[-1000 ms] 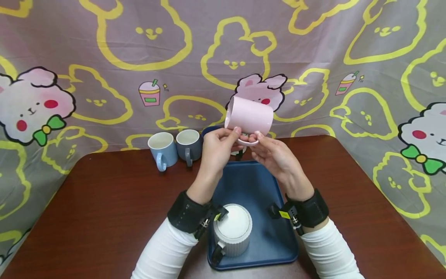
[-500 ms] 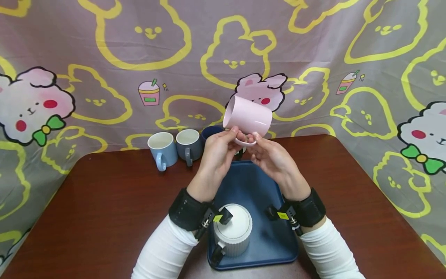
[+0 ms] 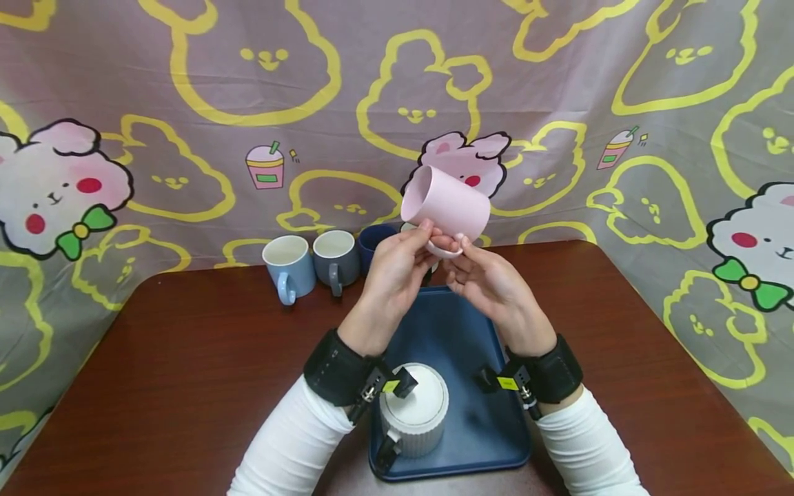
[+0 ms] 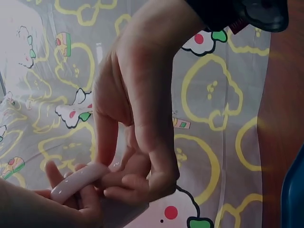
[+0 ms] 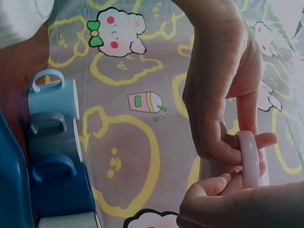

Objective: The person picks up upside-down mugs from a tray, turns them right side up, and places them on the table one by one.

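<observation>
- Head view shows a pink mug (image 3: 448,204) held up in the air above the far end of a blue tray (image 3: 455,331), tipped on its side with its mouth turned to the left and its handle underneath.
- Left hand (image 3: 397,265) pinches the mug from below near the rim, its fingers (image 3: 424,233) curled against the handle side.
- Right hand (image 3: 490,279) grips the pink handle (image 5: 249,159); the right wrist view shows thumb and fingers closed round that ring, with the left hand's fingers touching it from below.
- Left wrist view shows the same handle (image 4: 78,178) lying between the fingers of both hands, the cartoon cloth behind.
- White ribbed mug (image 3: 414,410) stands on the near end of the tray, just beside the left wrist's black band (image 3: 335,368) and partly covered by it.
- Behind the hands, along the back of the brown tabletop (image 3: 186,358), stand a light blue mug (image 3: 288,265), a grey mug (image 3: 336,259) and a dark blue mug (image 3: 375,244) in a row, touching or nearly so; the dark blue one is partly hidden by the left hand.
- One more white cup in that row shows only as an edge in the right wrist view (image 5: 71,221).
- Backdrop cloth (image 3: 186,103) with yellow outlines and bunnies hangs behind the tabletop.
</observation>
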`<state>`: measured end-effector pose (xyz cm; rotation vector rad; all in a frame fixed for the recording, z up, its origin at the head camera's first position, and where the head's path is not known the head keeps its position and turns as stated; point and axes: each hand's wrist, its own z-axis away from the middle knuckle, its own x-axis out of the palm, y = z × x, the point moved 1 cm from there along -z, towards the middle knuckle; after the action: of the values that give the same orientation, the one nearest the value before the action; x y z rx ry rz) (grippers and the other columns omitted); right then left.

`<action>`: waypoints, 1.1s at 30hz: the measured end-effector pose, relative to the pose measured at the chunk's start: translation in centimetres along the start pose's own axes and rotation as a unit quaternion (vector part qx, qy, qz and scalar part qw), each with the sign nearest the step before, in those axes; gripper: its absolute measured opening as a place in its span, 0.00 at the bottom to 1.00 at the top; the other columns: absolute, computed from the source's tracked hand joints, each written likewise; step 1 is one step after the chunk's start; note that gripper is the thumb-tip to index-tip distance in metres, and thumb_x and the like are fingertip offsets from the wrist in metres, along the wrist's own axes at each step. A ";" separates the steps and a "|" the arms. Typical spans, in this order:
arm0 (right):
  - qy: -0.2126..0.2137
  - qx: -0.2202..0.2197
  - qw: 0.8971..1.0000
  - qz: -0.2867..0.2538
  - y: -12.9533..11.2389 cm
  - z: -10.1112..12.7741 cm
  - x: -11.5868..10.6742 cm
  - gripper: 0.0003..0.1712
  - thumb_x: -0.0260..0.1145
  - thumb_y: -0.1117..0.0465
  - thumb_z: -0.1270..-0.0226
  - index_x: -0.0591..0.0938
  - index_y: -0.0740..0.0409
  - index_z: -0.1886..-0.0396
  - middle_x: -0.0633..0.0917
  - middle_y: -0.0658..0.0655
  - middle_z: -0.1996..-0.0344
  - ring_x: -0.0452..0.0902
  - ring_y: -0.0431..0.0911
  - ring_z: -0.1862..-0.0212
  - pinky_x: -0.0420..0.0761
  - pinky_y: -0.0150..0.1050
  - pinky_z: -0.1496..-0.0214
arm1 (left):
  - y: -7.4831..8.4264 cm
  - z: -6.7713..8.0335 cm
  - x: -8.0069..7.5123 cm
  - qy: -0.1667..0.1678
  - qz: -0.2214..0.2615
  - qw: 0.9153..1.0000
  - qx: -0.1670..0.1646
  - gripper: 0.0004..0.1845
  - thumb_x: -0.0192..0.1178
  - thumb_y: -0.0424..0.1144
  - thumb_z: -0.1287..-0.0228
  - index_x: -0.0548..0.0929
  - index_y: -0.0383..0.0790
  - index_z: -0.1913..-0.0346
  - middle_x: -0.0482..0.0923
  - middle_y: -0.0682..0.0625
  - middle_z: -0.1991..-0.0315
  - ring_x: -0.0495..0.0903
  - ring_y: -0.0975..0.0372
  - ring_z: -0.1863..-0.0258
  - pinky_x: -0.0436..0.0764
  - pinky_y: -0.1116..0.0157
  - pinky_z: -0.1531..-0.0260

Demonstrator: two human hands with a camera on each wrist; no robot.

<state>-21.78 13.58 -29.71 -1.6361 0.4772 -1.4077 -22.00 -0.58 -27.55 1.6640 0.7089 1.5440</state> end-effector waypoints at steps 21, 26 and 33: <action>0.084 -0.038 0.939 0.331 1.5 -0.9 -3.7 0.30 0.41 0.48 0.22 0.67 0.64 0.33 0.72 0.66 0.36 0.67 0.58 0.34 0.64 0.56 0.33 | -0.5 -3.0 1.6 0.069 0.038 0.997 -0.011 0.08 0.53 0.31 0.31 0.79 0.33 0.68 0.77 0.48 0.77 0.79 0.63 0.75 0.73 0.57 0.41; 0.149 -0.077 0.833 0.527 2.2 -0.9 -5.0 0.27 0.45 0.49 0.23 0.72 0.62 0.37 0.78 0.65 0.42 0.73 0.57 0.39 0.70 0.54 0.37 | -0.8 -3.9 1.8 0.069 0.026 0.997 -0.015 0.07 0.54 0.31 0.33 0.79 0.33 0.69 0.77 0.48 0.78 0.80 0.63 0.77 0.78 0.63 0.52; 0.184 -0.130 0.720 0.656 3.1 -0.9 -7.4 0.26 0.48 0.50 0.24 0.73 0.65 0.39 0.79 0.67 0.45 0.76 0.59 0.44 0.75 0.54 0.43 | -1.7 -5.1 1.7 0.077 -0.024 0.996 -0.026 0.08 0.55 0.31 0.33 0.81 0.33 0.70 0.78 0.49 0.81 0.80 0.63 0.77 0.76 0.64 0.59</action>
<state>-23.85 17.29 -36.52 -0.7108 1.7080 -0.4957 -26.68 2.51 -27.99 1.4921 0.7766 1.6556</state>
